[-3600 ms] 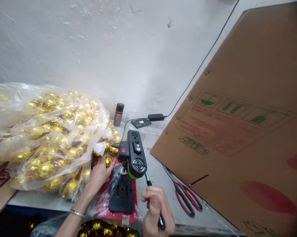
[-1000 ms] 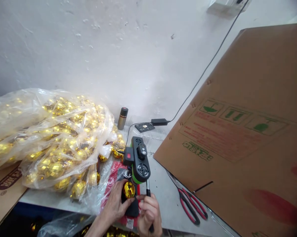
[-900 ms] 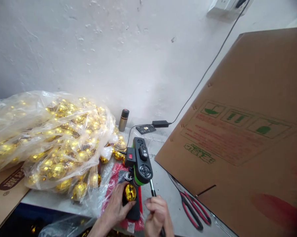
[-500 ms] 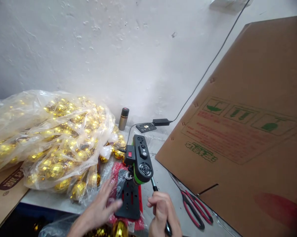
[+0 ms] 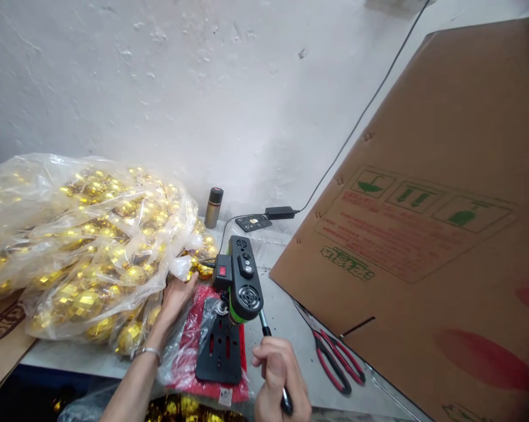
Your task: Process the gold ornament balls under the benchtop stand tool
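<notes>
A small black-and-green bench drill press [image 5: 246, 275] stands on a slotted black base plate [image 5: 220, 351]. My right hand [image 5: 279, 375] is wrapped round the black grip of its lever handle [image 5: 264, 322], at the machine's front right. My left hand [image 5: 180, 293] reaches in at the mouth of a clear plastic bag [image 5: 128, 234] full of gold mirrored balls. Its fingertips are against the loose gold balls [image 5: 205, 271] left of the machine. Most of those fingers are hidden, so I cannot make out whether they hold a ball.
Red plastic packaging [image 5: 189, 357] lies under the base plate. Red-and-black-handled scissors [image 5: 337, 363] lie beside a large cardboard box [image 5: 405, 223] on the right. A dark-capped bottle [image 5: 214, 208], a power adapter [image 5: 279, 212] and a phone-like black slab [image 5: 253, 223] are along the wall. More gold balls [image 5: 180, 407] are at the front edge.
My left hand has moved from over the base plate, forward and left, to the gold balls by the bag. My right hand stays on the lever handle. The view has shifted slightly.
</notes>
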Demonstrator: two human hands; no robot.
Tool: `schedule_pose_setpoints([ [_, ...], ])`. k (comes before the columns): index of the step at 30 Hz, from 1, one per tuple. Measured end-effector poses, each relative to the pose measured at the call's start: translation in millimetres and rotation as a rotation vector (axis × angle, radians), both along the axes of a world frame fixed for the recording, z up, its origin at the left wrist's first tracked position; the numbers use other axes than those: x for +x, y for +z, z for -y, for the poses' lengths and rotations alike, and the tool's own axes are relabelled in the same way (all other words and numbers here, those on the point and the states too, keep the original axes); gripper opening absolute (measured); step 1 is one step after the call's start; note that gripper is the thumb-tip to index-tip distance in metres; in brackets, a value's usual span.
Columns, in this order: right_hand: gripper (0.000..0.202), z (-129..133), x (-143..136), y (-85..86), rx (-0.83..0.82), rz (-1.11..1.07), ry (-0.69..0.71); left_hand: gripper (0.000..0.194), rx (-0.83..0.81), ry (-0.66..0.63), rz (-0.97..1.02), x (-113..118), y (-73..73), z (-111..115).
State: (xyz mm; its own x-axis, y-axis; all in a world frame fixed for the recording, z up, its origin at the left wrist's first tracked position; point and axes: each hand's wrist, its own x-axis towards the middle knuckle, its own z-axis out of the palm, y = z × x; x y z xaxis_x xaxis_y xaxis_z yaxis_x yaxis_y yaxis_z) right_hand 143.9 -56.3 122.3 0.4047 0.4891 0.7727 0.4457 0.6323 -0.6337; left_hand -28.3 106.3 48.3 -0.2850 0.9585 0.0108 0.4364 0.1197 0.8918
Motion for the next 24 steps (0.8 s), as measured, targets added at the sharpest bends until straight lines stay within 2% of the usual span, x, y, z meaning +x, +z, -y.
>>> schedule_pose_setpoints([
  [4, 0.034, -4.4, 2.0, 9.1, -0.026, -0.043, -0.012, 0.067, -0.04, -0.088, 0.227, -0.7, 0.0, 40.6],
  [7, 0.035, -6.1, 2.2, 19.2, -0.048, -0.044, -0.01, 0.076, -0.133, -0.142, 0.483, 9.1, -7.1, 71.9],
  [9, 0.035, -6.8, 2.7, 24.7, -0.061, -0.023, -0.013, 0.077, -0.141, -0.158, 0.568, 18.3, -14.5, 87.4],
  [14, 0.033, -6.9, 3.6, 28.7, -0.033, 0.02, 0.001, 0.077, -0.007, -0.145, 0.513, 35.2, -37.5, 107.4],
  [18, 0.032, -6.4, 5.1, 25.1, 0.002, 0.052, 0.001, 0.075, 0.032, -0.167, 0.457, 34.7, -47.9, 118.5],
  [20, 0.029, -6.2, 8.3, 20.5, 0.006, 0.08, -0.005, 0.077, -0.026, -0.158, 0.6, 29.5, -45.7, 126.2],
  [22, 0.023, -5.3, 13.7, 12.2, 0.005, 0.09, -0.016, 0.074, -0.183, -0.174, 0.852, 22.0, -39.2, 135.7],
  [24, 0.036, -2.4, 19.8, -0.6, -0.023, 0.079, -0.042, 0.069, -0.359, -0.222, 1.07, 15.3, -31.2, 146.1],
])
